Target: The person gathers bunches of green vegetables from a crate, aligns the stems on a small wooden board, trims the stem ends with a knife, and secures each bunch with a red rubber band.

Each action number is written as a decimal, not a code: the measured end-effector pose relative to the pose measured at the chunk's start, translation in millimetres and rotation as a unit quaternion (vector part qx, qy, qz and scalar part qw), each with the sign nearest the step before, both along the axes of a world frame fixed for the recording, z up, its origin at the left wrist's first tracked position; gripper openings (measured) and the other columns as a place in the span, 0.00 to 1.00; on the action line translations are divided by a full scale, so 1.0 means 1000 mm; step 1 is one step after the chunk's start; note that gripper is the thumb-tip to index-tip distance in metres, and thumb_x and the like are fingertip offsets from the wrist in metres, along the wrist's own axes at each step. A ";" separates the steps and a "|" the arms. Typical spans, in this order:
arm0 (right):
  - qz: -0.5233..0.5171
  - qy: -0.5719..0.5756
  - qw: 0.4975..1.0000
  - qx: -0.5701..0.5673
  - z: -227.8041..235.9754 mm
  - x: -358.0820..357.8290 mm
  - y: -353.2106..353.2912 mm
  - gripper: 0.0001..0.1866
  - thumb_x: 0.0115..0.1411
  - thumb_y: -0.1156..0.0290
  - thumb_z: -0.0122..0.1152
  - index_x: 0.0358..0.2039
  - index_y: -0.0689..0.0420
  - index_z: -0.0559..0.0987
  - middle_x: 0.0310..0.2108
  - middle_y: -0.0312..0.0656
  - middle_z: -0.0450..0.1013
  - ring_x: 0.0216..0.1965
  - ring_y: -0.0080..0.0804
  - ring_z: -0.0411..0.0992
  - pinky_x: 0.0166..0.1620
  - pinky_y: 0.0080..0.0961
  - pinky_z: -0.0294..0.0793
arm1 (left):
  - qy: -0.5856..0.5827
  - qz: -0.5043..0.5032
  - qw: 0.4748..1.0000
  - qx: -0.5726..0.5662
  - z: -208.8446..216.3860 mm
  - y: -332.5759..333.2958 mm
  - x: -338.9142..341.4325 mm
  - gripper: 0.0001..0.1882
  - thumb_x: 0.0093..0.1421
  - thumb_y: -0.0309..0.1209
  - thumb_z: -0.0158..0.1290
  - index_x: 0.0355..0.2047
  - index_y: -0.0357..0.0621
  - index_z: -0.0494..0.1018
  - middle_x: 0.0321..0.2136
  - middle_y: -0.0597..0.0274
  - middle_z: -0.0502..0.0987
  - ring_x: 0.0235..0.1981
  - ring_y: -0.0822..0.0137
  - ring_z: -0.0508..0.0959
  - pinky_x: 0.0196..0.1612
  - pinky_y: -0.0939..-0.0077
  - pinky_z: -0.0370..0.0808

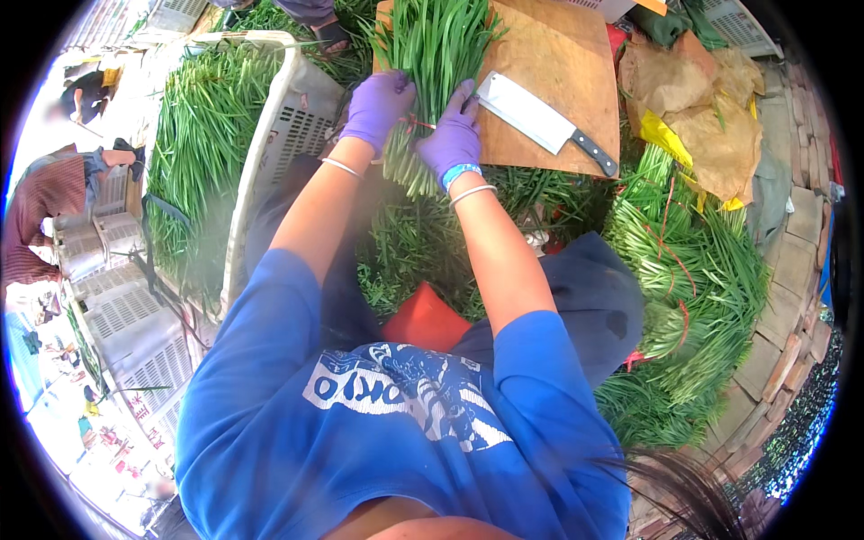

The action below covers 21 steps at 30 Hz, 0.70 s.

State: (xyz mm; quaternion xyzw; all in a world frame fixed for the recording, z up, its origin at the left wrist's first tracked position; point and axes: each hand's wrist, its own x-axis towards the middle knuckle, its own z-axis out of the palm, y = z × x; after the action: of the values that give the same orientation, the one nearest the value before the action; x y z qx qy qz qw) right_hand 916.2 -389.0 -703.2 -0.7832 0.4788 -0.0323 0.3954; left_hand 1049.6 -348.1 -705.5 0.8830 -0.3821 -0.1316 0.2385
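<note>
A thick bunch of green garlic chives (441, 45) lies over the left part of a wooden cutting board (558, 54), its pale stem ends pointing toward me past the near edge. My left hand (378, 103), in a purple glove, is closed on the bunch's left side. In a matching glove, my right hand (453, 135) grips its right side lower down. A thin red tie (417, 122) shows across the stems between the hands. To the right of my right hand, a cleaver (531, 112) with a black handle rests flat on the board, touched by neither hand.
A white plastic crate (292, 117) full of chives stands at my left. Tied chive bunches (688, 297) are piled at my right, below brown paper (697, 81). Loose trimmings (414, 243) cover the ground between my knees. Stacked crates (130, 315) and other people are farther left.
</note>
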 end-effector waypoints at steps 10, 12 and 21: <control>-0.003 -0.004 1.000 -0.004 0.000 -0.003 -0.001 0.64 0.33 0.60 0.71 0.60 0.53 0.32 0.60 0.57 0.40 0.55 0.56 0.54 0.53 0.37 0.61 | 0.129 0.027 0.990 -0.040 -0.009 -0.012 0.019 0.12 0.50 0.32 0.52 0.29 0.34 0.74 0.19 0.58 0.74 0.17 0.72 0.74 0.25 0.78 0.71; 0.003 -0.008 1.000 0.001 0.003 -0.001 0.001 0.64 0.33 0.61 0.71 0.60 0.53 0.32 0.60 0.57 0.40 0.55 0.56 0.54 0.53 0.37 0.61 | 0.132 0.053 0.985 -0.092 -0.019 0.002 0.021 0.11 0.51 0.31 0.53 0.29 0.34 0.74 0.19 0.60 0.74 0.17 0.74 0.73 0.24 0.79 0.71; 0.002 -0.099 0.995 -0.011 -0.004 -0.009 -0.006 0.63 0.32 0.66 0.72 0.60 0.58 0.36 0.60 0.59 0.40 0.56 0.54 0.53 0.55 0.34 0.59 | 0.160 0.070 0.849 -0.500 0.075 0.000 -0.005 0.20 0.50 0.29 0.56 0.42 0.32 0.67 0.33 0.59 0.74 0.29 0.75 0.73 0.31 0.83 0.70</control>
State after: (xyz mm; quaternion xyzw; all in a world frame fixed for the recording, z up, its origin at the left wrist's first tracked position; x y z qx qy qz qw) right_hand 906.9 -394.8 -707.4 -0.7815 0.4354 -0.1141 0.4321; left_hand 1044.8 -348.5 -630.9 0.6359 -0.2902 -0.0451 0.7137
